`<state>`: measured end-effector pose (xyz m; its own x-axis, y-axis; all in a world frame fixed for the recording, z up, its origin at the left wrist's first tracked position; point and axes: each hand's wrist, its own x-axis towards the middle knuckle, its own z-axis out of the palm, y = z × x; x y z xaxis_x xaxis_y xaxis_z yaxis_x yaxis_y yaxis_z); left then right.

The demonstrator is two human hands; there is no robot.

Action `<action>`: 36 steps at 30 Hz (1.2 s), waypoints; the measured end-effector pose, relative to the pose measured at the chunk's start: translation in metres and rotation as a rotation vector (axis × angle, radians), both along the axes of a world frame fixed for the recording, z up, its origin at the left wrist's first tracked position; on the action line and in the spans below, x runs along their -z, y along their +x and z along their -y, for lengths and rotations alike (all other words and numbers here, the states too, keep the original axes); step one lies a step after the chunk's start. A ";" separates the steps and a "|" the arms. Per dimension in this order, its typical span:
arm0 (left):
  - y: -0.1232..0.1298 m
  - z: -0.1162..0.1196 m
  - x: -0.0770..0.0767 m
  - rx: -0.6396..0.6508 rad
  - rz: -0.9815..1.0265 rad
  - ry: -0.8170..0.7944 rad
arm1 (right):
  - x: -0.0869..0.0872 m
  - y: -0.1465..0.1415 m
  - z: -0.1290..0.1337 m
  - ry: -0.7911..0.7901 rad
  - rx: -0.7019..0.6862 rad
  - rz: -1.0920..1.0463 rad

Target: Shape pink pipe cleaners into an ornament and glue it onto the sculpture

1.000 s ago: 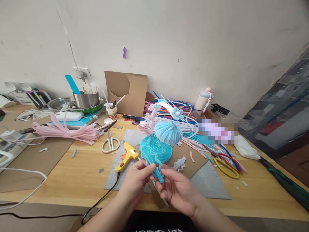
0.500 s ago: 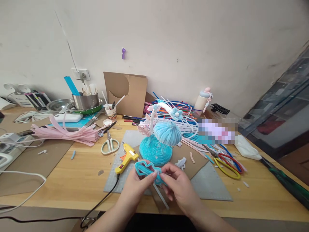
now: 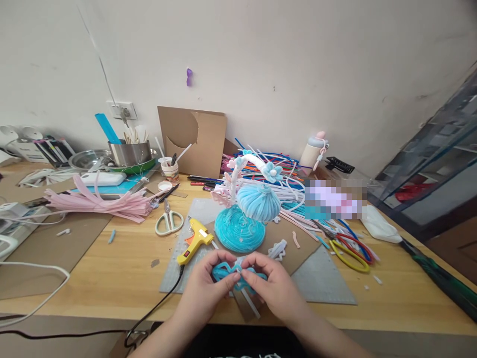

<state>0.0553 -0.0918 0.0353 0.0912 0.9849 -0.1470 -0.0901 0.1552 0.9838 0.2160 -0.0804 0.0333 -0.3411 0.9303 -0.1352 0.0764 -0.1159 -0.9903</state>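
Observation:
Near the table's front edge, my left hand (image 3: 208, 279) and my right hand (image 3: 274, 283) both pinch a bent blue fuzzy wire piece (image 3: 223, 271), thumbs almost touching. Something pale shows between the fingertips; its shape is partly hidden. Just beyond my hands stands a fuzzy-wire lamp shape with a coiled blue base (image 3: 238, 231), a white curved stem with flowers, and a light blue ribbed shade (image 3: 259, 201) hanging from it. A yellow glue gun (image 3: 194, 242) lies left of the base. A white zigzag piece (image 3: 278, 250) rests to the right.
White-handled scissors (image 3: 169, 222) lie left of the grey mat (image 3: 328, 281). Yellow- and red-handled pliers (image 3: 350, 253) are at right. Behind are a pile of coloured fuzzy wires (image 3: 290, 186), a cardboard sheet (image 3: 212, 139) and a bottle (image 3: 312, 154). A pink bundle (image 3: 108, 201) lies left.
Both hands have closed in around the blue piece, my left hand's fingers now curling over its far side. The piece has turned, and a pale bit now shows between the fingertips. The view has shifted slightly.

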 end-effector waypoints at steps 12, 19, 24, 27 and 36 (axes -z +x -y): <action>0.000 -0.001 0.003 -0.012 0.165 -0.149 | -0.006 -0.003 0.002 0.129 0.052 0.051; -0.001 -0.001 0.002 -0.054 0.182 -0.176 | -0.006 0.000 0.001 0.166 0.039 0.095; 0.001 -0.002 0.004 -0.074 0.169 -0.169 | -0.003 0.001 0.001 0.089 -0.014 0.022; 0.001 -0.002 0.005 -0.070 0.171 -0.153 | 0.000 0.001 0.001 0.054 -0.010 0.000; -0.001 -0.001 0.008 -0.069 0.203 -0.155 | 0.002 0.001 0.002 0.001 0.039 -0.067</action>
